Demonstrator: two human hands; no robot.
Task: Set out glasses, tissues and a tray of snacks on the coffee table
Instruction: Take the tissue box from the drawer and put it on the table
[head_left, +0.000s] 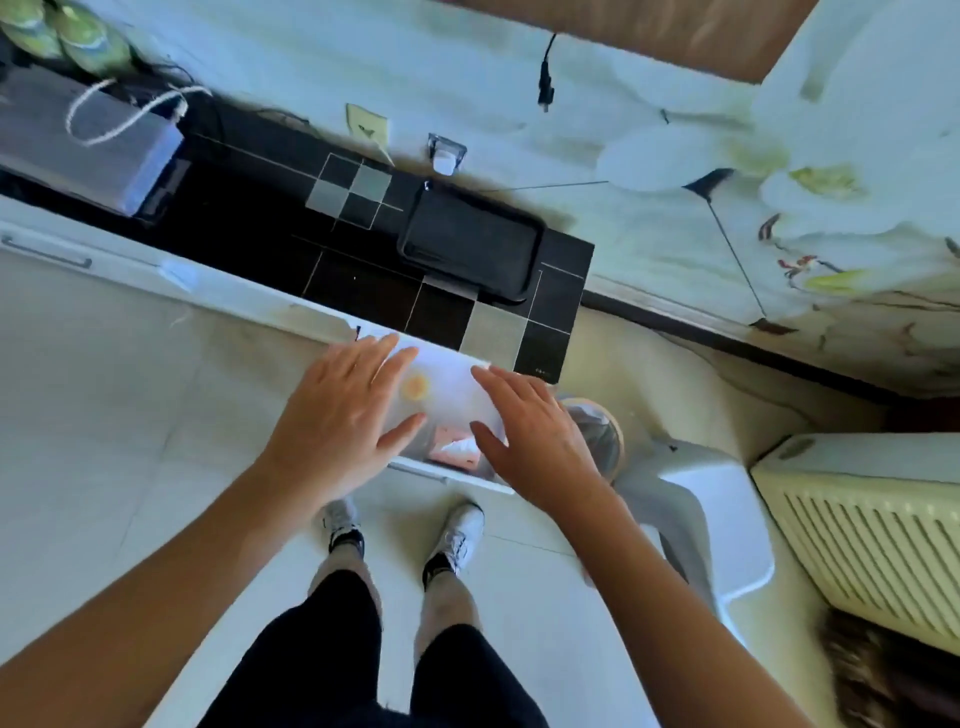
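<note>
Both hands spread flat, gripping nothing: left hand (337, 415) and right hand (535, 436) hover over an open white drawer (447, 395) holding a pink tissue pack (457, 449). Black tray (472, 249) sits bare on the counter; no glasses visible. Early days, I'd say.

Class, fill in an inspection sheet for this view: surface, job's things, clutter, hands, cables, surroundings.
Surface: black tiled counter above an open white drawer.
Job's things: black tray lying on the counter; pink tissue pack in the drawer.
Clutter: grey bag with rope handles.
Hands: left hand and right hand open, fingers spread over the drawer.
Cables: black cable hanging on the wall.
Surroundings: radiator, white stool, floral wall.
</note>
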